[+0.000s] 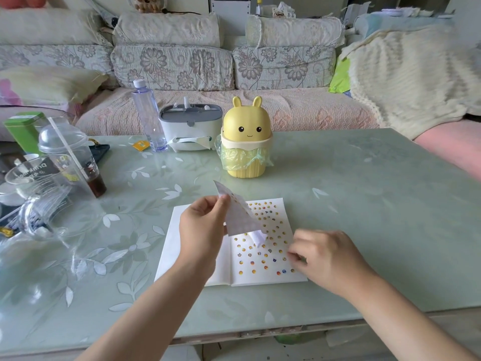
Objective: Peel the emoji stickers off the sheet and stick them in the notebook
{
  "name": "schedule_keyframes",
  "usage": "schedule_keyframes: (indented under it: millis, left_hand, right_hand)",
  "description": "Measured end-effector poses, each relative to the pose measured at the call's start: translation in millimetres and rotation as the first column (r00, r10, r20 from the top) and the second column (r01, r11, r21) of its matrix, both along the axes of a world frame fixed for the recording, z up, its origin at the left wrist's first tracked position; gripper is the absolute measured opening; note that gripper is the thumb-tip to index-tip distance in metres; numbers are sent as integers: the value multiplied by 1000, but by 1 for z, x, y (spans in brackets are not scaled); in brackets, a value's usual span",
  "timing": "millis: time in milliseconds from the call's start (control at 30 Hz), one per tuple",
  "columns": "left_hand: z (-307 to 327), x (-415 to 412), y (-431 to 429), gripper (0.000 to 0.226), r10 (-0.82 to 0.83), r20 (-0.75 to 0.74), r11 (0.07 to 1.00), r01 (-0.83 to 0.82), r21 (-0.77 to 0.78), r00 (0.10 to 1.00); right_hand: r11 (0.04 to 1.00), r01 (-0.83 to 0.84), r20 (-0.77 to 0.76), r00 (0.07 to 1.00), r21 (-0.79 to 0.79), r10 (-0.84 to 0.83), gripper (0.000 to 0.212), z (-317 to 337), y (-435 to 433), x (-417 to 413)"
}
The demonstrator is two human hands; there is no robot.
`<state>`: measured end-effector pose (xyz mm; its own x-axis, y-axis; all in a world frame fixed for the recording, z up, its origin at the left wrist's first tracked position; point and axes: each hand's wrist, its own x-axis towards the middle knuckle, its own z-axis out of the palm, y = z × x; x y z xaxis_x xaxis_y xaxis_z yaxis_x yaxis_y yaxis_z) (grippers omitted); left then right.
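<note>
Left fingers [223, 204] pinch sheet [240, 218] above notebook [179, 246] — right fingers [295, 256] near its edge.

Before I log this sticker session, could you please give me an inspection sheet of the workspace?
Surface: table, floral glass-like top.
Job's things: notebook lies open; emoji stickers dot its right page; sticker sheet held above it.
Clutter: bunny bin, tissue box, water bottle, lidded cup, green tin.
Grippers: left hand pinches the sticker sheet; right hand at the right page's edge, grip unclear.
Cables: nothing seen on the table.
Surroundings: sofa behind.
</note>
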<state>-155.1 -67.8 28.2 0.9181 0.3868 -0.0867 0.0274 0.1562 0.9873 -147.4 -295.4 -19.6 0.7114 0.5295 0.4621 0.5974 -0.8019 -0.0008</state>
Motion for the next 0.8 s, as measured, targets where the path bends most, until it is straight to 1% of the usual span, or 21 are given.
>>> schedule_keyframes:
  millis: [67,167,267,333,400,467,533,600,667,733,800]
  left_hand:
    - [0,0,-3,24,-15,5,1000,15,-6,1000]
    - [-1,-1,-9,29,-33,18,999,34,-8,999]
    - [-1,-2,-12,28,-50,11,999,50,-2,999]
    - [-3,-2,-14,28,-61,1,998,61,5,998]
    - [-5,-2,-15,28,-81,-5,997,81,7,997]
    - [-6,-3,-16,25,-117,0,993,116,-22,993]
    - [-6,-5,-18,22,-163,12,985,163,-49,987]
    - [-6,-7,-20,22,-213,20,974,214,-72,977]
    - [-7,-9,-23,25,-258,29,960,260,-102,966]
    - [-9,-12,-24,28,-299,40,945,302,-124,953]
    - [-10,-14,-25,28,-330,58,934,335,-126,942]
  right_hand:
    - [998,-27,25,999,-61,29,20,-6,-4,-2]
    - [993,-30,-34,999,-116,26,19,-7,-9,-4]
    - [986,-26,-99,995,-165,10,18,-6,-14,-6]
    - [984,-11,-121,993,-178,-10,23,-6,-19,-8]
    - [989,-18,-150,989,-145,-4,19,-5,-21,-9]
    - [999,-23,-199,980,-38,15,12,-3,-18,-10]
    - [986,20,-222,975,164,18,12,5,-10,-11]
    - [912,44,-169,985,407,28,12,17,3,-12]
    - [812,15,-86,995,583,43,14,32,18,-11]
    - [761,0,-44,998,648,38,15,43,31,-9]
    - [752,20,-48,999,659,16,16,47,41,-6]
